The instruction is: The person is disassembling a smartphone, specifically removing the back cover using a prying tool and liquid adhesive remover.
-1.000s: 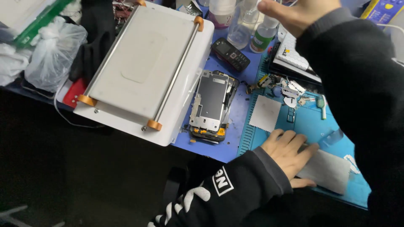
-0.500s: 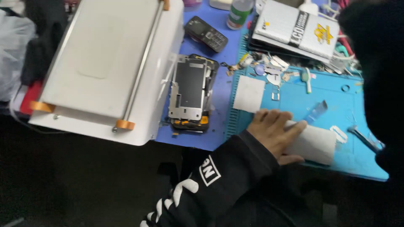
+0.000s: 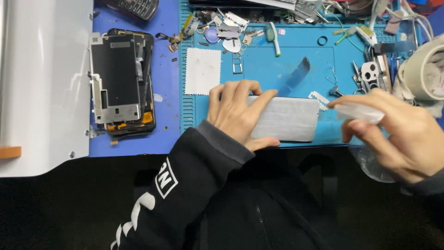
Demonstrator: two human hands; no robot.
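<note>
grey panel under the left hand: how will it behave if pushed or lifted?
The grey panel looks flat and thin, so probably stiff but fragile. The left hand pins it to the blue mat, hinting it may slide. Likely light.

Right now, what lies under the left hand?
The left hand presses a grey flat panel onto the blue mat. The panel's left end is covered by the hand.

Single head-mounted view. The camera looks steeply down from above the person's chest onto the near edge of the surface, at close range. The blue mat [image 3: 296, 69] fills the upper centre; both forearms enter from the bottom edge. No second view is provided.
</note>
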